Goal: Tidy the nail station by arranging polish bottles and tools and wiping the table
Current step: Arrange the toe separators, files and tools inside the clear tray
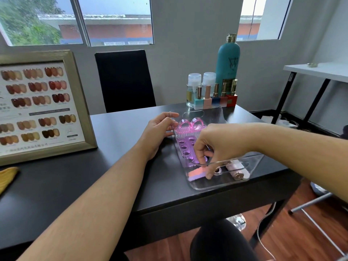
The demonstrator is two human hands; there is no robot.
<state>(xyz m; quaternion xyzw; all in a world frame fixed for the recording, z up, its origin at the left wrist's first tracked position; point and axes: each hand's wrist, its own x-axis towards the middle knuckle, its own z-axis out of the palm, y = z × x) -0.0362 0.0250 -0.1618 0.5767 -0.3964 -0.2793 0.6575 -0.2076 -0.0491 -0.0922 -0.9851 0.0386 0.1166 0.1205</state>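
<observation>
A clear tray (195,183) lies on the black counter (122,147), and everything else is placed from it. The left hand (160,129) grips the tray's left rim, thumb above and fingers curled under the edge. The right hand (216,146) reaches down into the tray with its fingers bent; one fingertip touches the right end of the pink-and-lilac buffer block (195,175) at the tray's near end. I cannot tell whether it really pinches the block.

Inside the tray, a pink brush (188,129) sits at the far end and purple toe separators (185,147) lie in the middle, partly under the right hand. A pale pink tube-shaped tool (238,170) lies at the near right.

Just behind the tray a row of polish bottles (214,99) stands upright, with two clear pump bottles (194,87) and a tall teal bottle (227,63) behind them. Well left of the tray a framed colour chart (37,106) stands, and a yellow cloth (7,178) lies at the counter's far left edge.
</observation>
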